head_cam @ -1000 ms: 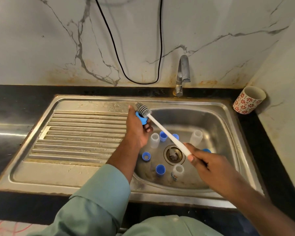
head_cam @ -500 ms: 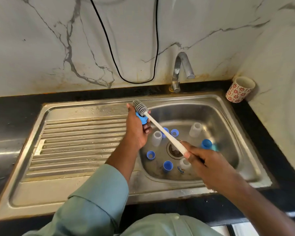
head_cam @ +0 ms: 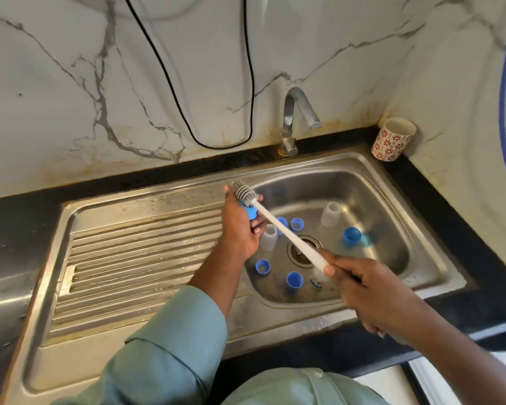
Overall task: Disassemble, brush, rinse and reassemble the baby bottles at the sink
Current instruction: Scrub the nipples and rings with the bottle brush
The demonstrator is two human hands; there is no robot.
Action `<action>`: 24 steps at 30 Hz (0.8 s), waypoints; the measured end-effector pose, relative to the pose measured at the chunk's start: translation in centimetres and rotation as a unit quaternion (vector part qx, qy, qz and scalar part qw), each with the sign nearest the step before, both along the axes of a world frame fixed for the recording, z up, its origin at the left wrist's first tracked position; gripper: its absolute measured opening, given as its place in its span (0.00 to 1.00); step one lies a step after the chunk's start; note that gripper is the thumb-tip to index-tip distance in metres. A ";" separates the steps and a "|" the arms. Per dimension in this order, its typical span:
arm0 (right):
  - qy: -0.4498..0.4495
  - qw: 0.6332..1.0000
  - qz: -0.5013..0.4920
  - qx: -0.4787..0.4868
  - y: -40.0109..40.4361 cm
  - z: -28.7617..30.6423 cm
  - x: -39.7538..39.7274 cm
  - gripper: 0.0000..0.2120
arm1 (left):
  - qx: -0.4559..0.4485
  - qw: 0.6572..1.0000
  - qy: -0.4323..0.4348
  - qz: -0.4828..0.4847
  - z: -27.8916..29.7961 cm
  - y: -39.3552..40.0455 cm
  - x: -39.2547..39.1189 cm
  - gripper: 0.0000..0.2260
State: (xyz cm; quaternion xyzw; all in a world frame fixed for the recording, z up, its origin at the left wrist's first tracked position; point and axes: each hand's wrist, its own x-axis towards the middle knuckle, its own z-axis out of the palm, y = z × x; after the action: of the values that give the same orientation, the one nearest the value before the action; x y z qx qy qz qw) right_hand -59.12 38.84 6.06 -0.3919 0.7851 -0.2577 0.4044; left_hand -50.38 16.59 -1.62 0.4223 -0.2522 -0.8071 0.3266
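Note:
My left hand grips a small blue bottle part over the left rim of the sink basin. My right hand holds the white handle of a bottle brush; its grey bristle head rests on the blue part. In the basin lie several blue caps and rings, among them a blue cap and a blue ring. Two clear bottle bodies stand there, the left bottle body and the far bottle body. A third clear piece is partly hidden behind the brush handle.
The tap stands behind the basin, with no water running. A ribbed steel drainboard lies left. A red-flowered cup sits at the back right corner. A black cable hangs on the marble wall.
The camera view has shifted, so the sink appears turned and lower right. Both hands keep their hold, with the brush head still on the blue part.

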 end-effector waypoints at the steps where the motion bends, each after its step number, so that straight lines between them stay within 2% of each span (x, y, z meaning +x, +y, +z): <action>1: 0.008 1.000 -0.002 -0.006 0.0 0.0 -0.7 0.10 | -0.002 1.000 0.003 0.000 0.3 0.3 -0.6 0.31; 4: 0.009 0.999 0.029 -0.012 0.8 0.6 -2.5 0.09 | 0.015 0.999 0.018 0.047 0.9 0.1 -1.6 0.28; 6: 0.004 0.999 0.042 -0.014 1.1 0.5 -3.9 0.09 | -0.006 0.998 0.004 0.060 0.8 0.5 -2.6 0.26; 9: 0.017 1.000 0.018 -0.015 1.0 0.2 -6.3 0.11 | -0.007 0.997 -0.022 0.070 0.9 1.3 -4.4 0.23; 12: -0.022 0.998 0.059 -0.011 2.3 0.5 -8.1 0.13 | -0.008 0.994 -0.032 0.103 1.0 1.4 -5.9 0.25; 13: -0.026 0.998 0.057 -0.021 2.4 0.5 -8.5 0.13 | -0.025 0.994 -0.040 0.098 0.9 1.6 -6.3 0.24; 16: 0.053 0.997 0.018 -0.050 1.7 -1.9 -12.7 0.12 | -0.046 0.993 -0.098 0.047 -0.3 3.8 -9.5 0.21; 19: 0.014 0.998 -0.048 -0.046 2.2 -3.6 -16.7 0.14 | -0.057 0.985 -0.164 -0.018 -2.2 5.7 -12.1 0.19; 21: -0.021 0.996 -0.064 -0.054 3.3 -4.5 -18.8 0.13 | -0.112 0.952 -0.259 -0.120 -4.4 6.9 -13.8 0.13; 22: -0.030 0.996 -0.067 -0.048 3.6 -5.0 -19.7 0.13 | -0.157 0.922 -0.301 -0.184 -5.6 7.6 -14.8 0.13; 24: -0.019 0.997 -0.069 -0.036 3.6 -6.2 -21.3 0.14 | -0.271 0.843 -0.360 -0.292 -8.6 9.1 -16.8 0.18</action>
State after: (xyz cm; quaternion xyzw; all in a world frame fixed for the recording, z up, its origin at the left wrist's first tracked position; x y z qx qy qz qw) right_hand -80.40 42.42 -0.12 -0.3457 0.7926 -0.3207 0.3865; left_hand -67.20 25.67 -10.24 0.4845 -0.6727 -0.5556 0.0632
